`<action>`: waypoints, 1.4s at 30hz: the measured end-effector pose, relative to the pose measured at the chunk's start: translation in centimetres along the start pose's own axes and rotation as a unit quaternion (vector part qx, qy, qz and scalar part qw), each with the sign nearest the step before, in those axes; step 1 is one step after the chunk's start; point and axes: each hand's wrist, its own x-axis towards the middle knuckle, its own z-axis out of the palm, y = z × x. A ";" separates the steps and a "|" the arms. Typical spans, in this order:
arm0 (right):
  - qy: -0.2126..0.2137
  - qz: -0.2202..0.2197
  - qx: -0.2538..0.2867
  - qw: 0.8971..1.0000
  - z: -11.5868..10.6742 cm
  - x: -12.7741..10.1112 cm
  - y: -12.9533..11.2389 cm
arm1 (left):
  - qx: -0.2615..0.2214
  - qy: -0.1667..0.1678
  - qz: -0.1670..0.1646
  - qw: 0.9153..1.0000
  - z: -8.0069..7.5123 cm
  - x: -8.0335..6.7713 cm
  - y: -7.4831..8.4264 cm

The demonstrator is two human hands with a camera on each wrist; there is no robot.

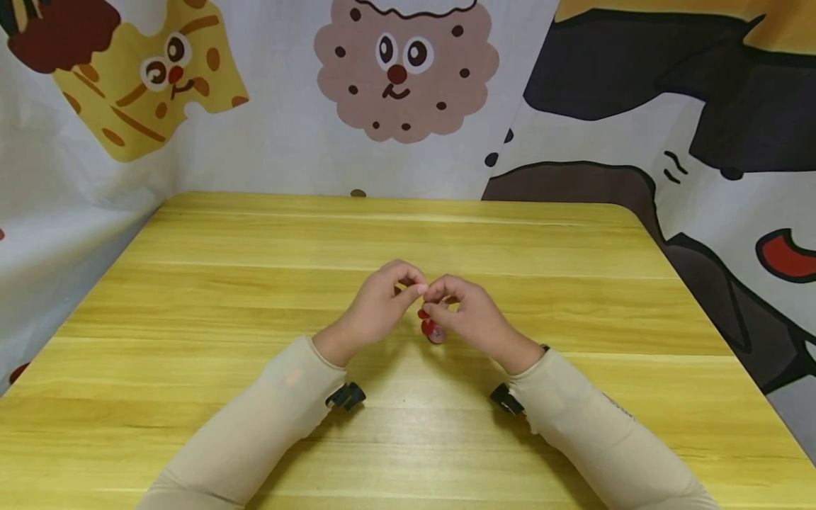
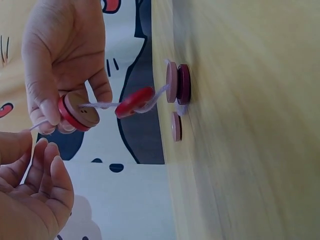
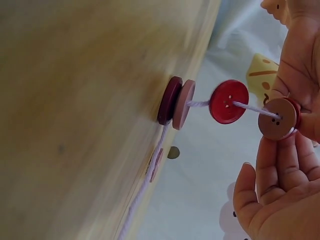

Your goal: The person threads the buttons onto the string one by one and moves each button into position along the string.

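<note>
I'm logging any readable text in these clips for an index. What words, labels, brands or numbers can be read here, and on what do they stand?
None can be read.
The backdrop cloth bears only cartoon pictures, no lettering.
The buttons on the string show holes, no marks.
The table is bare wood grain.
The right sleeve has a small dark mark, too small to read.

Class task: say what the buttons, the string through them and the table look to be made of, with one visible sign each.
Buttons: probably matte plastic or painted wood, in even flat colours. String: soft lilac yarn, fuzzy along its length. Table: wood or wood-look laminate, with yellow grain lines.
</note>
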 end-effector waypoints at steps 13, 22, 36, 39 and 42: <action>0.001 -0.018 -0.034 0.999 -0.3 -0.2 0.3 | -0.009 0.010 0.006 1.000 -0.1 0.0 0.2; 0.005 -0.010 -0.012 1.000 -0.4 -0.3 0.5 | -0.014 -0.002 -0.004 1.000 0.3 0.1 -0.1; 0.011 0.030 0.008 0.999 -1.1 -0.5 0.2 | -0.022 -0.002 -0.020 1.000 0.4 0.3 -0.1; 0.014 0.031 0.016 0.999 -1.3 -0.6 0.1 | -0.027 -0.006 -0.025 0.999 0.4 0.4 -0.1; 0.014 0.030 0.020 0.999 -1.5 -0.6 0.2 | -0.027 -0.007 -0.028 0.999 0.4 0.5 -0.2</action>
